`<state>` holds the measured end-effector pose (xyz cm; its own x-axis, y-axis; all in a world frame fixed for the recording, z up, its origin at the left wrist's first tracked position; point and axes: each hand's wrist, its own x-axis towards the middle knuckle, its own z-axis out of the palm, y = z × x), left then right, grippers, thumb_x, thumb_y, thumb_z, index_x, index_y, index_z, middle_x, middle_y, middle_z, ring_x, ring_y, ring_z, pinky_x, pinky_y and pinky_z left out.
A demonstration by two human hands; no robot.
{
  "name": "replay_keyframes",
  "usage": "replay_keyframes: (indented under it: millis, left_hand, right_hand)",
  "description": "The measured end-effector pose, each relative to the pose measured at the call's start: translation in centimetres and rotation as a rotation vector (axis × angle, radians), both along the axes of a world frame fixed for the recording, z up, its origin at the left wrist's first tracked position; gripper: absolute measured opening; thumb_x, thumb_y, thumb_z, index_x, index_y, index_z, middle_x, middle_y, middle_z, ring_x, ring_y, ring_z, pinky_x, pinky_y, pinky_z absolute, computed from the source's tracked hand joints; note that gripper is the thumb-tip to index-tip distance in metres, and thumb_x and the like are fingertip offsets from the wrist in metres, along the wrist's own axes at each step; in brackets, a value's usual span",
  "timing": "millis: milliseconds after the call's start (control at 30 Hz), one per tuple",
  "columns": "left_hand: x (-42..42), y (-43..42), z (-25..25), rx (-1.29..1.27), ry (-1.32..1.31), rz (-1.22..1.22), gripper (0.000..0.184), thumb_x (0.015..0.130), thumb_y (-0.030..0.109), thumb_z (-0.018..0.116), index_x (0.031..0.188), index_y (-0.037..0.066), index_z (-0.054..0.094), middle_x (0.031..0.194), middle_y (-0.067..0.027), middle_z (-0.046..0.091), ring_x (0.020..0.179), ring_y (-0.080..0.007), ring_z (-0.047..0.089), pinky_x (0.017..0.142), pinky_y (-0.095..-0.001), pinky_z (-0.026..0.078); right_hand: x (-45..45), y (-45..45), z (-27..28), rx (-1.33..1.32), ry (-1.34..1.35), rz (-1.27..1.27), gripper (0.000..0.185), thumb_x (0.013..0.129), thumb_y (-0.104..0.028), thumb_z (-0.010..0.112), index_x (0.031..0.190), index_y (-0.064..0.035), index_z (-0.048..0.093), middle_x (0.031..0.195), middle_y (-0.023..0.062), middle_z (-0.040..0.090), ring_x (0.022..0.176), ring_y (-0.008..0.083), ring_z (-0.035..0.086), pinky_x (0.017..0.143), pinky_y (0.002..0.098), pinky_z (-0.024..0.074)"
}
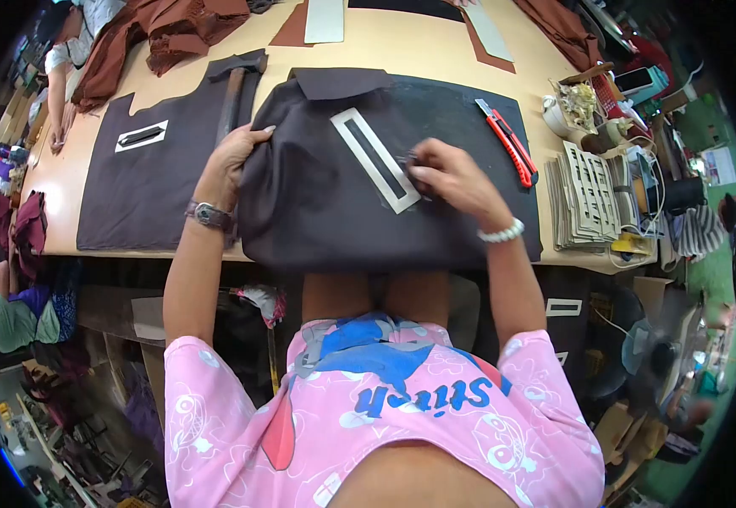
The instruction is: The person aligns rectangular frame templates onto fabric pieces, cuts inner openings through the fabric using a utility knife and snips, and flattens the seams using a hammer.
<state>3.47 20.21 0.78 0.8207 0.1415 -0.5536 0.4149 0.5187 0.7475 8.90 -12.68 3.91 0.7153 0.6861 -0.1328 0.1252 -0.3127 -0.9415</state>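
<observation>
A dark brown leather piece (300, 182) lies in front of me, folded and bunched on its left side. My left hand (239, 157) is closed around that bunched edge, thumb on top. On the leather sits a slanted white rectangular frame (352, 140) with a long dark slot. My right hand (452, 176) is beside the frame's lower right part, fingers pinched together. Something small and dark shows at its fingertips, too unclear to name. A red utility knife (507, 140) with its blade out rests to the right of this hand, on a black mat (469, 127).
Left of the leather lie a second dark leather piece (110, 207) with a white frame and a hammer (232, 97). Stacked card templates (584, 199) and a filled container (567, 110) stand at the right edge. Another person's arm (59, 106) reaches in from the far left.
</observation>
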Motion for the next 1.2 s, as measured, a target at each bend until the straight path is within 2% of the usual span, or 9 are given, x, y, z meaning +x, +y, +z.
replay_keyframes:
  millis: [200,300,467,667,767,967,1000,1100,1200]
  left_hand:
    - [-2.3,-4.7,2.6,-0.036,-0.088,-0.042,0.054,0.078,0.036,0.073,0.108,-0.006,0.058,0.091,-0.0108,0.066,0.073,-0.0160,0.066,0.061,-0.0288,0.055]
    - [-2.7,-4.0,1.6,0.474,-0.018,-0.288,0.046,0.078,0.031,0.071,0.104,-0.005,0.060,0.086,-0.0096,0.066,0.070,-0.0162,0.065,0.062,-0.0261,0.054]
    - [-3.1,-6.6,1.5,0.271,-0.190,-0.016,0.024,0.085,0.016,0.064,0.095,-0.005,0.063,0.084,-0.0093,0.067,0.068,-0.0134,0.065,0.059,-0.0232,0.051]
    - [-3.5,-10.7,1.6,0.172,-0.349,0.224,0.022,0.079,0.004,0.067,0.099,-0.003,0.062,0.089,-0.0101,0.067,0.074,-0.0150,0.064,0.065,-0.0255,0.053]
    - [-3.8,-11.1,1.0,0.128,-0.378,0.236,0.027,0.075,-0.002,0.067,0.102,-0.003,0.060,0.093,-0.0093,0.066,0.075,-0.0162,0.064,0.068,-0.0270,0.053]
    - [-5.8,-12.1,0.8,0.035,-0.278,0.151,0.042,0.072,0.001,0.072,0.110,-0.007,0.053,0.098,-0.0157,0.064,0.080,-0.0213,0.066,0.070,-0.0304,0.056]
    - [-6.2,-12.1,1.0,0.044,-0.250,0.137,0.044,0.073,0.004,0.073,0.109,-0.009,0.052,0.098,-0.0179,0.064,0.081,-0.0224,0.066,0.073,-0.0316,0.056]
    - [-7.0,-11.7,0.9,-0.015,-0.234,0.067,0.043,0.073,0.004,0.073,0.109,-0.010,0.052,0.097,-0.0173,0.064,0.080,-0.0219,0.067,0.071,-0.0307,0.056]
    - [-7.1,-11.6,1.2,-0.050,-0.265,0.086,0.043,0.075,0.006,0.073,0.109,-0.010,0.052,0.095,-0.0167,0.065,0.080,-0.0208,0.067,0.071,-0.0296,0.056]
  right_hand:
    - [-0.3,6.7,-2.3,0.266,0.339,-0.070,0.024,0.091,-0.008,0.049,0.113,0.0012,0.052,0.080,0.0019,0.058,0.066,0.0069,0.052,0.060,0.0219,0.0434]
    - [-1.0,6.0,-2.1,0.313,0.451,-0.203,0.024,0.093,-0.014,0.048,0.112,0.0000,0.053,0.075,-0.0003,0.053,0.061,0.0058,0.048,0.054,0.0202,0.0397]
    - [-3.0,4.6,-1.8,0.324,0.447,-0.216,0.026,0.094,-0.025,0.049,0.105,-0.0037,0.059,0.068,-0.0036,0.049,0.052,0.0029,0.039,0.045,0.0180,0.0308]
    - [-4.8,4.8,0.8,0.204,0.419,-0.101,0.032,0.095,-0.032,0.048,0.091,-0.0044,0.065,0.063,-0.0060,0.044,0.055,0.0017,0.036,0.047,0.0191,0.0290]
    - [-3.5,6.2,1.0,0.238,0.154,0.026,0.033,0.096,-0.032,0.048,0.102,-0.0031,0.062,0.062,-0.0078,0.040,0.054,0.0004,0.031,0.045,0.0163,0.0253]
    - [4.4,10.6,-1.4,0.406,-0.055,-0.132,0.031,0.095,-0.031,0.047,0.100,-0.0029,0.060,0.095,0.0062,0.062,0.077,0.0094,0.059,0.064,0.0211,0.0459]
    - [4.6,10.6,-0.8,0.428,0.191,-0.240,0.034,0.095,-0.034,0.048,0.103,-0.0018,0.058,0.100,0.0084,0.061,0.087,0.0137,0.061,0.070,0.0244,0.0502]
    - [7.0,10.0,-2.9,0.466,0.620,-0.361,0.040,0.096,-0.037,0.046,0.108,0.0004,0.055,0.101,0.0112,0.063,0.084,0.0185,0.063,0.071,0.0305,0.0541]
    - [6.9,8.6,-2.1,0.455,0.448,-0.415,0.040,0.096,-0.035,0.045,0.106,0.0011,0.058,0.085,0.0071,0.061,0.064,0.0122,0.058,0.053,0.0242,0.0462]
